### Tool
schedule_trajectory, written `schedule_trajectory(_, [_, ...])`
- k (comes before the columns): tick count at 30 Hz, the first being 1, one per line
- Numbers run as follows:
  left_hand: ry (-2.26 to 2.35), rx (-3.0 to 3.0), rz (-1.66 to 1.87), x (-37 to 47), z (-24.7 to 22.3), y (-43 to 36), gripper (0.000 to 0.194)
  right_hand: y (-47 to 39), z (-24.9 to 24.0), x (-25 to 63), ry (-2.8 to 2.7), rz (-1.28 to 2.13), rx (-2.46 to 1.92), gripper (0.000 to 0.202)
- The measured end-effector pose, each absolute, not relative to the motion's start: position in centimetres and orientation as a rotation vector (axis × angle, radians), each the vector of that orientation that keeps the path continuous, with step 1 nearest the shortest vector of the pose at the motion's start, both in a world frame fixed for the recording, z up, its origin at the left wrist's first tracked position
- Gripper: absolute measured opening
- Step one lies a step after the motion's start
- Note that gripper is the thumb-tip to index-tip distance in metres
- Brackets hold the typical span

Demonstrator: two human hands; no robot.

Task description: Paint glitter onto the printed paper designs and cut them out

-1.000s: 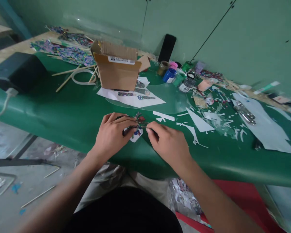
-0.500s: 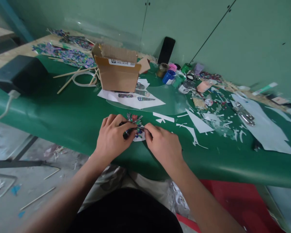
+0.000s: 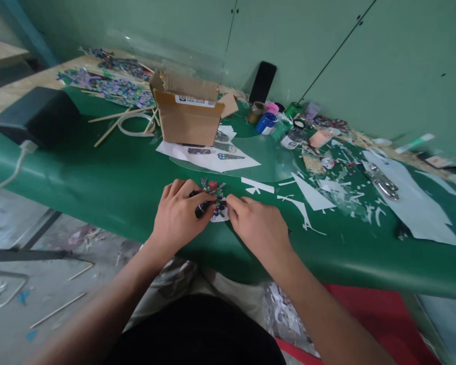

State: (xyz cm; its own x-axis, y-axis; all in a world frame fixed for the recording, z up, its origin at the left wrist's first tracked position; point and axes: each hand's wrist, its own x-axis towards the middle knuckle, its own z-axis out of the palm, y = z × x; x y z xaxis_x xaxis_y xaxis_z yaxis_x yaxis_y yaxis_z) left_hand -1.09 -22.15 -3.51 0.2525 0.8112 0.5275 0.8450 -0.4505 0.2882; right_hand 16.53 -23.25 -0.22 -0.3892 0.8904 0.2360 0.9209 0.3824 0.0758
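Note:
Between my hands, close to the table's front edge, is a small multicoloured craft piece (image 3: 219, 207) with a red bit on top, dark spiky strips and a white base. My left hand (image 3: 182, 210) is closed on its left side, thumb and index finger pinching it; something dark shows inside the curl of the fingers. From the right, my right hand (image 3: 256, 220) pinches at the piece's right edge, its fingertips closed and what they hold too small to make out. Behind the hands, a white paper sheet (image 3: 209, 157) carries several patterned cut-out pieces.
Behind the paper stands an open cardboard box (image 3: 190, 119). Paint jars (image 3: 266, 123) and a leaning phone (image 3: 263, 82) are at the back. Paper scraps (image 3: 311, 192) and metal clippers (image 3: 383, 182) lie to the right. A dark box (image 3: 36, 114), wooden sticks and patterned strips (image 3: 114, 91) occupy the left.
The whole view has shifted slightly, so things appear a little further right and lower. Both hands keep nearly the same hold on the craft piece.

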Motion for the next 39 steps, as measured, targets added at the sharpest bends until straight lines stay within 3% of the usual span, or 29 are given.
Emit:
schedule_trajectory(15, [-1.599,-2.514,-0.968,-1.4,-3.1,-22.1,0.019,-22.9,0.6,17.9,-2.512,-0.274,-1.587,0.024])
schedule_trajectory(23, [-1.305,-2.982,-0.767,-2.7,-2.1,-19.5,0.039,-22.5,0.5,19.2,-2.545,-0.216,-1.359,0.030])
schedule_trajectory(39, [-1.322,-2.942,-0.814,-2.8,-2.5,-18.9,0.033,-23.1,-1.3,18.2,-2.568,-0.331,-1.251,0.026])
